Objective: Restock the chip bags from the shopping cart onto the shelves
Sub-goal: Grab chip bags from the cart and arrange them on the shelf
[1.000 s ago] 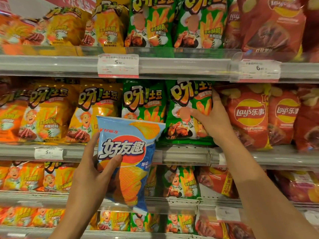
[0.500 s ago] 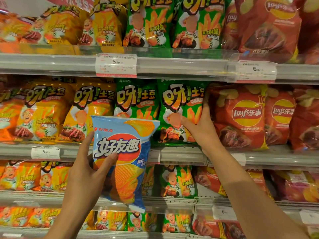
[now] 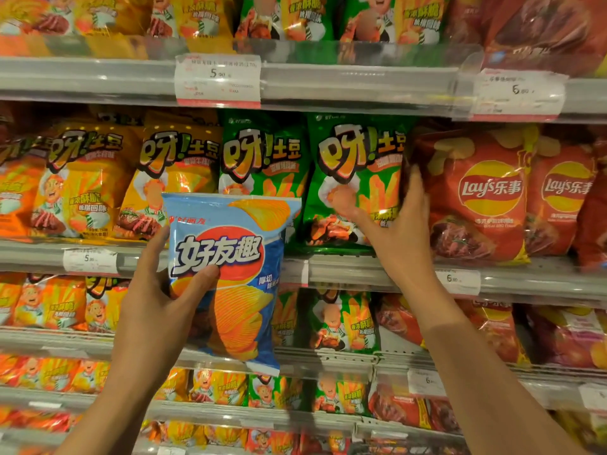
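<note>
My left hand (image 3: 157, 300) grips a blue chip bag (image 3: 235, 274) by its left edge, thumb across the front, and holds it upright in front of the shelves. My right hand (image 3: 399, 231) reaches to the middle shelf (image 3: 361, 269). Its thumb lies on the front of a green chip bag (image 3: 354, 178) and its fingers slip into the gap between that bag and a red Lay's bag (image 3: 483, 195). The fingertips are partly hidden behind the bags.
Yellow bags (image 3: 85, 182) and another green bag (image 3: 262, 159) fill the middle shelf to the left. Packed shelves run above (image 3: 328, 80) and below (image 3: 328, 359), with price tags (image 3: 218, 80) on the rails. No shopping cart is in view.
The view has shifted so the shelves sit further left in frame. My right hand stays at the green bag's right edge. The blue bag remains held in front of the shelves.
</note>
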Demonstrator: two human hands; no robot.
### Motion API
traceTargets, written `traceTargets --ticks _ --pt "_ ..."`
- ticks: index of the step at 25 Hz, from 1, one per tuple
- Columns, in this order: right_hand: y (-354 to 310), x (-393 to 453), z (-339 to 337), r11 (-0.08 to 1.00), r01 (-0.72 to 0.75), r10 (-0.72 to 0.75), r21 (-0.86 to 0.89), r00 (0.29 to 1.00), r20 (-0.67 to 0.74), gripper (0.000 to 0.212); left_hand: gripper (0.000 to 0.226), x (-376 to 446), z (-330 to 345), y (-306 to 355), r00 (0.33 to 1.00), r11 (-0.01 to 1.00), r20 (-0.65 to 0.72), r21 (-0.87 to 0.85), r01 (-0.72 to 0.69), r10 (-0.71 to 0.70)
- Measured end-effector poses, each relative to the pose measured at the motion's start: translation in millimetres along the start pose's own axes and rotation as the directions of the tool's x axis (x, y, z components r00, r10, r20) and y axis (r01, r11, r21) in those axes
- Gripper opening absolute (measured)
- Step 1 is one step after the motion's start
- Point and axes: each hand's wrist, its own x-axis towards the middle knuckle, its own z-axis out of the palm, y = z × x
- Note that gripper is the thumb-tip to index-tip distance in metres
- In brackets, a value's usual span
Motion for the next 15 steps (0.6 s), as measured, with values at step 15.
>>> traceTargets --ticks 15 --pt "-73 -84 67 0.890 0.308 -0.295 -0.338 0.951 0.090 0.020 0.065 20 -81 -42 0.994 0.986 -0.103 -0.166 0.004 -0.021"
